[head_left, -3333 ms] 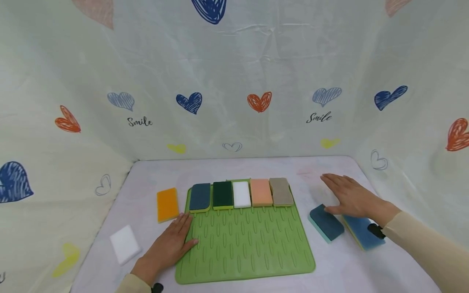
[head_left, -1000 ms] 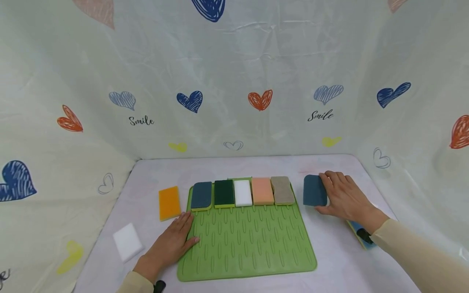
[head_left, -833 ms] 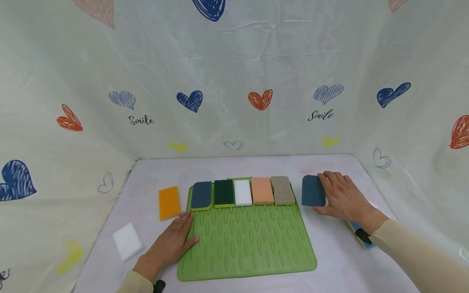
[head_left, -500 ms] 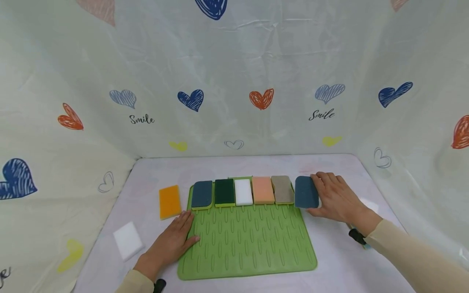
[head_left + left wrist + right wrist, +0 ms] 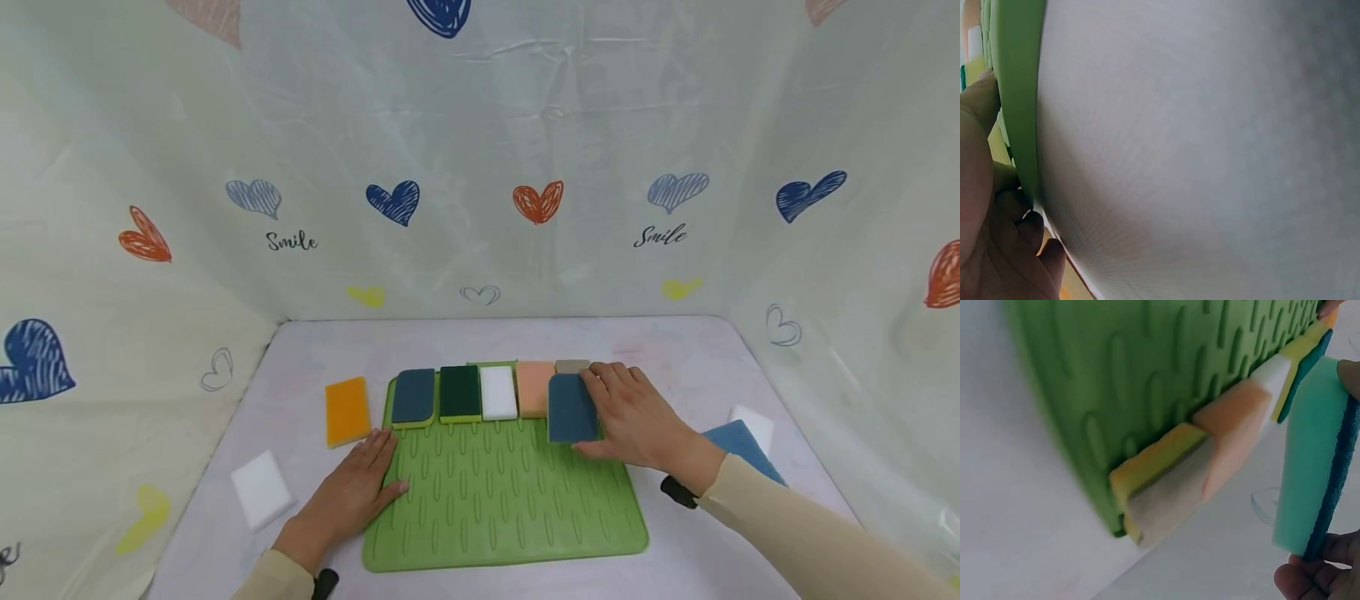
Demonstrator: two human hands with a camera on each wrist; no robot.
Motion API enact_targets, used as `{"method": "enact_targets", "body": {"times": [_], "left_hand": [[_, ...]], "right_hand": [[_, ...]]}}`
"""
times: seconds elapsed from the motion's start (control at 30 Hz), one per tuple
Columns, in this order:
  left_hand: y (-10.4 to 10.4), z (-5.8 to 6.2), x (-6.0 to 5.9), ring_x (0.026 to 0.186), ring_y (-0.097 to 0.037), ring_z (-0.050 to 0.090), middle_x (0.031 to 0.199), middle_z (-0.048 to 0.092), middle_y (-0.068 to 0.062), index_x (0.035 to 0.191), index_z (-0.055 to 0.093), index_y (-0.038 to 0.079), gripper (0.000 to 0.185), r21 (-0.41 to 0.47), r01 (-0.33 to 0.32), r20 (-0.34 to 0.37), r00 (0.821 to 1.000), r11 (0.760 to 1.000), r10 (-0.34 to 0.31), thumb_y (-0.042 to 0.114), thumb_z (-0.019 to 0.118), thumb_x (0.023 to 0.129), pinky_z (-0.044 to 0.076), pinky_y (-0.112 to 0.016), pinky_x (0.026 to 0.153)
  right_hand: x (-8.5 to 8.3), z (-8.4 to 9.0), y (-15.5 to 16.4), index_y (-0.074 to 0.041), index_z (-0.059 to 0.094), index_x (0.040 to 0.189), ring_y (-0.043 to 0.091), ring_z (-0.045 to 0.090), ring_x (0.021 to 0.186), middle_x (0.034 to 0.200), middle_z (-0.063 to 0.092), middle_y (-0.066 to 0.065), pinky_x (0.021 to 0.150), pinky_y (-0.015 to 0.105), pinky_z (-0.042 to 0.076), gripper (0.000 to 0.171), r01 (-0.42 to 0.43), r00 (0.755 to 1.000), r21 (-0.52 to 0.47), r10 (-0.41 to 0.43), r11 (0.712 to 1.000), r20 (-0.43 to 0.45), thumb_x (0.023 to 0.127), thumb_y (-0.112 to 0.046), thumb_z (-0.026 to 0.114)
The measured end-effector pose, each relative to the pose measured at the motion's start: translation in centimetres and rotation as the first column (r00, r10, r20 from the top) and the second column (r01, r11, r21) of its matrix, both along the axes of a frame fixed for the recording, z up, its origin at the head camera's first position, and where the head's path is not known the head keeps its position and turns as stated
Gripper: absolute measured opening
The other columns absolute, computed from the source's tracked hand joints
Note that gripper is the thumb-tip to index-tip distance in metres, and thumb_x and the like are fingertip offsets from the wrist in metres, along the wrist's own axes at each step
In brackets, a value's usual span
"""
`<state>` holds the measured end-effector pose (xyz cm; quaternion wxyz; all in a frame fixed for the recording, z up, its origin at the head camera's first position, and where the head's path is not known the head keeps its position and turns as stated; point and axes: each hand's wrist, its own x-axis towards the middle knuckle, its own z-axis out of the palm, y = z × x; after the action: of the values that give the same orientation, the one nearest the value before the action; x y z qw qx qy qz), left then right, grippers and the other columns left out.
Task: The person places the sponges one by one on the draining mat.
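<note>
Pressing flat on the near left corner of the green drying mat (image 5: 510, 508), the left hand (image 5: 352, 496) has stayed put with fingers spread while the work moves on the other side. Farther in, the right hand (image 5: 637, 417) grips a dark-blue scouring sponge (image 5: 573, 408) by its edge; half a second ago that sponge sat off the mat's right rim, and now it hangs lifted over the mat, in front of the grey sponge (image 5: 572, 366) that ends the back row. Beyond, the peach sponge (image 5: 534, 387) and its neighbours lie undisturbed, suggesting a second row is starting. A blue cloth (image 5: 738, 442) rests on the worktop (image 5: 675, 350).
</note>
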<state>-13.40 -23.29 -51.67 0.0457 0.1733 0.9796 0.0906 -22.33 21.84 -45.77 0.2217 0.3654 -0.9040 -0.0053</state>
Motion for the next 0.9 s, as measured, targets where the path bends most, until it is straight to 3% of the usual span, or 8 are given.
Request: {"method": "enact_targets", "body": {"times": [0.2, 0.47, 0.73, 0.9], "left_hand": [[0.0, -0.1, -0.1, 0.158, -0.043, 0.029, 0.168, 0.033, -0.026, 0.160, 0.038, -0.007, 0.079, 0.011, -0.001, 0.008, 1.000, 1.000, 0.000, 0.046, 0.061, 0.106, 0.032, -0.056, 0.128], [-0.2, 0.0, 0.0, 0.157, -0.043, 0.031, 0.168, 0.035, -0.025, 0.159, 0.040, -0.006, 0.075, 0.032, -0.001, 0.009, 1.000, 0.999, 0.001, 0.042, 0.062, 0.106, 0.033, -0.056, 0.127], [-0.5, -0.3, -0.3, 0.156, -0.040, 0.035, 0.167, 0.040, -0.021, 0.159, 0.041, -0.004, 0.070, 0.035, 0.012, -0.010, 1.000, 0.999, -0.012, 0.035, 0.064, 0.106, 0.035, -0.055, 0.126], [-0.6, -0.2, -0.4, 0.156, -0.040, 0.035, 0.167, 0.040, -0.021, 0.158, 0.042, -0.004, 0.062, 0.040, 0.021, -0.004, 1.000, 0.999, -0.020, 0.024, 0.063, 0.107, 0.034, -0.056, 0.126]], "right_hand": [[1.3, -0.7, -5.3, 0.004, 0.057, 0.142, 0.036, 0.060, 0.117, 0.131, 0.062, 0.019, 0.092, 0.053, 0.055, 0.115, -0.049, 0.998, 0.002, 0.049, 0.999, 0.047, 0.067, -0.080, 0.082], [3.6, -2.0, -12.8, -0.001, 0.053, 0.149, 0.027, 0.058, 0.119, 0.137, 0.061, 0.013, 0.093, 0.042, 0.051, 0.115, -0.080, 0.977, 0.060, 0.066, 0.995, 0.204, 0.074, -0.087, 0.070], [5.7, -3.1, -18.5, -0.002, 0.058, 0.146, 0.024, 0.061, 0.123, 0.135, 0.064, 0.010, 0.095, 0.038, 0.054, 0.112, -0.166, 0.971, 0.060, 0.153, 0.984, 0.186, 0.076, -0.089, 0.065], [6.3, -3.7, -20.7, -0.003, 0.056, 0.148, 0.023, 0.059, 0.124, 0.137, 0.063, 0.009, 0.097, 0.038, 0.053, 0.110, -0.163, 0.962, 0.096, 0.137, 0.982, 0.237, 0.080, -0.090, 0.060]]}}
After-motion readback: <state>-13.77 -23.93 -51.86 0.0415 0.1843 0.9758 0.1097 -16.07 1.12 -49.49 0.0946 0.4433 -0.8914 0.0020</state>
